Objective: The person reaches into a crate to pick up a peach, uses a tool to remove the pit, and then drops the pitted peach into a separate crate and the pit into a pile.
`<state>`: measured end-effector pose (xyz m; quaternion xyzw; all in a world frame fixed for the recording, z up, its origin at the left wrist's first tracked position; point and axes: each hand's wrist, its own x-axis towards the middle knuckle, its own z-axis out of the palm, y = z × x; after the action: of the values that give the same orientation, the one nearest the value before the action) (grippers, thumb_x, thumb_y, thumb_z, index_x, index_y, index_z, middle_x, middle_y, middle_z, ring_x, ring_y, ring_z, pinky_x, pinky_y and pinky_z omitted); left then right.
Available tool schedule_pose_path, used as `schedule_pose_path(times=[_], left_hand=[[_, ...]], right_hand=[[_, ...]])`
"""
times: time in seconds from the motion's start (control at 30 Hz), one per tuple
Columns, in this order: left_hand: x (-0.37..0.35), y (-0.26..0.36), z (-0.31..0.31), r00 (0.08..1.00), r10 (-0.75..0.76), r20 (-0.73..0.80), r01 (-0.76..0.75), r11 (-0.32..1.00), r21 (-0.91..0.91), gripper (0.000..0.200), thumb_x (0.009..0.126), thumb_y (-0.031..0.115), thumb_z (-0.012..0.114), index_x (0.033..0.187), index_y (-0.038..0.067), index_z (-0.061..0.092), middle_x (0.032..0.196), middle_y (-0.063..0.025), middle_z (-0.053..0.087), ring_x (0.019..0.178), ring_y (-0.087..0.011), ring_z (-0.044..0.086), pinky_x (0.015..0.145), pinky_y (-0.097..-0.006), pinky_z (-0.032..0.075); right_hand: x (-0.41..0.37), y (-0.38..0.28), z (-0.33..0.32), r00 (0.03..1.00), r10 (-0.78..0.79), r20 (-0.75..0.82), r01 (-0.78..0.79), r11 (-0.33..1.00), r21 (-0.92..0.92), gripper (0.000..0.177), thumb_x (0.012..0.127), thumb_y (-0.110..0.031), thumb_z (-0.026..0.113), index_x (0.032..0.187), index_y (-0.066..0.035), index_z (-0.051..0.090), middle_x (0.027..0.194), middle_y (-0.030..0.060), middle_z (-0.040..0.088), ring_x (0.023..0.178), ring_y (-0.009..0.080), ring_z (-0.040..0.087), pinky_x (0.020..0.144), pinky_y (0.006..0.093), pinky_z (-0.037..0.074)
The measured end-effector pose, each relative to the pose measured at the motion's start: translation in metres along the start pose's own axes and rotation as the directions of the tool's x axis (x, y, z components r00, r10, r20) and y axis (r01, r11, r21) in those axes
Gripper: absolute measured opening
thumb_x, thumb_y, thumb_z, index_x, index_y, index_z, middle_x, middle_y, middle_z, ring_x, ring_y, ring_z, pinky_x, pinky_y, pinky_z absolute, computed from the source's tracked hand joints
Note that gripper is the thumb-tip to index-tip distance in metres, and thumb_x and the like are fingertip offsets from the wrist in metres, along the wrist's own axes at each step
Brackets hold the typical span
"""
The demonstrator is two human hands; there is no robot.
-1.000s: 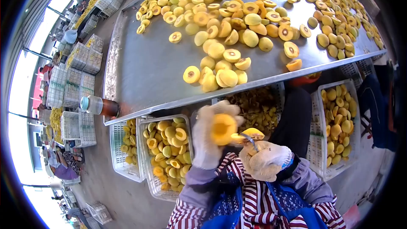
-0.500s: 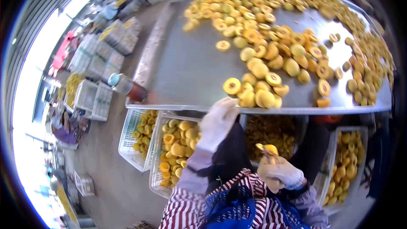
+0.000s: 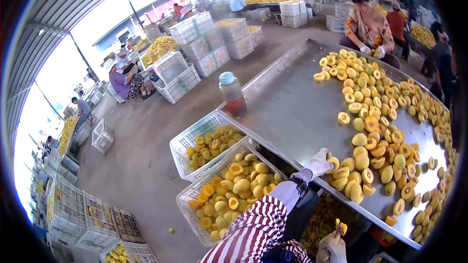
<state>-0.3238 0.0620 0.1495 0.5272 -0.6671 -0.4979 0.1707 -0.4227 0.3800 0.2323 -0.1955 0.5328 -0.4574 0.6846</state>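
My left hand [image 3: 318,164], in a white glove, reaches over the near edge of the metal table [image 3: 287,112]. Its fingers are closed on a yellow peach [image 3: 333,164] at the left side of the near pile. Halved peaches [image 3: 371,124] with stones showing lie spread over the table's right part, mixed with rounded ones. Low in the view, my gloved right hand [image 3: 332,249] is closed around a small yellow-tipped thing [image 3: 342,228], whose kind I cannot make out. Below the table edge, a tub of brownish-yellow scraps [image 3: 319,221] is partly hidden by my arm and leg.
Two white crates [image 3: 183,204] of peaches stand left of my arm. A bottle [image 3: 232,95] with a blue lid is at the table's left corner. Across the table sits a co-worker [image 3: 369,26] in gloves. Crate stacks [image 3: 87,214] stand on the floor at left.
The view has swung left and up, bringing the co-worker and more of the hall into sight. My left hand has moved from the table edge onto a peach. My right hand remains low and closed.
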Motion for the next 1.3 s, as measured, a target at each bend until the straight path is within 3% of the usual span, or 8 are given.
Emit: schedule_pose_path(times=[0.23, 0.37, 0.4, 0.5, 0.77, 0.87, 1.03, 1.3], left_hand=[[-0.065, 0.012, 0.017, 0.859, 0.500, 0.112, -0.172, 0.488, -0.856, 0.071, 0.083, 0.044, 0.078, 0.140, 0.016, 0.044, 0.118, 0.0000, 0.059, 0.102, -0.0116, 0.059, 0.073, -0.0270, 0.055], [-0.147, 0.070, -0.003, 0.771, 0.484, 0.414, -0.003, 0.653, -0.757, 0.058, 0.087, 0.042, 0.074, 0.131, 0.014, 0.048, 0.125, -0.0034, 0.055, 0.108, -0.0134, 0.056, 0.083, -0.0308, 0.054], [-0.146, 0.065, 0.020, 0.748, 0.651, 0.131, -0.413, 0.611, -0.675, 0.046, 0.090, 0.020, 0.070, 0.128, 0.009, 0.048, 0.115, -0.0022, 0.057, 0.106, -0.0158, 0.056, 0.093, -0.0279, 0.048], [-0.178, 0.083, 0.015, 0.756, 0.568, 0.327, -0.412, 0.800, -0.436, 0.047, 0.085, 0.016, 0.072, 0.125, 0.007, 0.048, 0.115, -0.0047, 0.057, 0.108, -0.0159, 0.056, 0.097, -0.0295, 0.044], [-0.204, 0.086, 0.042, 0.629, 0.727, 0.276, -0.760, 0.649, 0.022, 0.053, 0.075, 0.022, 0.080, 0.119, 0.013, 0.052, 0.100, -0.0107, 0.066, 0.090, -0.0290, 0.068, 0.073, -0.0376, 0.054], [-0.206, 0.085, 0.060, 0.794, 0.452, 0.406, -0.253, 0.854, -0.455, 0.039, 0.079, 0.022, 0.076, 0.111, 0.014, 0.056, 0.079, -0.0083, 0.065, 0.070, -0.0288, 0.068, 0.060, -0.0367, 0.053], [-0.215, 0.079, 0.060, 0.628, 0.742, 0.232, -0.714, 0.669, -0.208, 0.027, 0.085, 0.022, 0.071, 0.108, 0.014, 0.059, 0.075, -0.0081, 0.064, 0.068, -0.0285, 0.068, 0.058, -0.0359, 0.054], [-0.196, 0.050, 0.120, 0.737, 0.655, 0.165, -0.602, 0.748, -0.278, 0.050, 0.075, 0.020, 0.079, 0.117, 0.015, 0.054, 0.078, -0.0104, 0.064, 0.069, -0.0312, 0.068, 0.058, -0.0376, 0.054]], right_hand=[[0.007, 0.004, 0.002, 0.999, 0.025, -0.042, -0.031, 0.990, -0.139, 0.025, 0.098, -0.030, 0.059, 0.089, -0.008, 0.059, 0.055, -0.0021, 0.046, 0.038, 0.0083, 0.039, 0.035, 0.0228, 0.029], [0.009, 0.000, 0.011, 0.991, 0.047, -0.122, -0.063, 0.988, -0.137, 0.021, 0.098, -0.029, 0.060, 0.091, -0.009, 0.060, 0.055, -0.0019, 0.046, 0.038, 0.0096, 0.038, 0.034, 0.0248, 0.030], [0.008, -0.002, 0.014, 0.987, 0.051, -0.150, -0.073, 0.986, -0.147, 0.019, 0.097, -0.028, 0.060, 0.092, -0.010, 0.060, 0.055, -0.0018, 0.046, 0.037, 0.0101, 0.038, 0.035, 0.0256, 0.031], [0.006, 0.000, 0.016, 0.985, 0.027, -0.173, -0.055, 0.985, -0.163, 0.019, 0.097, -0.027, 0.060, 0.092, -0.010, 0.060, 0.055, -0.0019, 0.046, 0.037, 0.0100, 0.038, 0.035, 0.0256, 0.031], [0.007, 0.008, 0.015, 0.979, -0.048, -0.199, 0.009, 0.982, -0.189, 0.018, 0.097, -0.027, 0.060, 0.092, -0.010, 0.060, 0.055, -0.0020, 0.046, 0.038, 0.0100, 0.037, 0.035, 0.0257, 0.031], [0.008, 0.010, 0.014, 0.976, -0.069, -0.207, 0.027, 0.980, -0.199, 0.017, 0.097, -0.026, 0.060, 0.092, -0.010, 0.060, 0.055, -0.0021, 0.046, 0.038, 0.0100, 0.037, 0.035, 0.0258, 0.031], [0.009, 0.015, 0.010, 0.970, -0.097, -0.222, 0.051, 0.977, -0.206, 0.017, 0.097, -0.026, 0.060, 0.092, -0.010, 0.059, 0.055, -0.0021, 0.046, 0.038, 0.0099, 0.037, 0.035, 0.0259, 0.031], [0.010, 0.016, 0.007, 0.964, -0.135, -0.231, 0.081, 0.969, -0.231, 0.016, 0.097, -0.025, 0.060, 0.092, -0.011, 0.059, 0.055, -0.0023, 0.046, 0.038, 0.0099, 0.037, 0.036, 0.0260, 0.031]])
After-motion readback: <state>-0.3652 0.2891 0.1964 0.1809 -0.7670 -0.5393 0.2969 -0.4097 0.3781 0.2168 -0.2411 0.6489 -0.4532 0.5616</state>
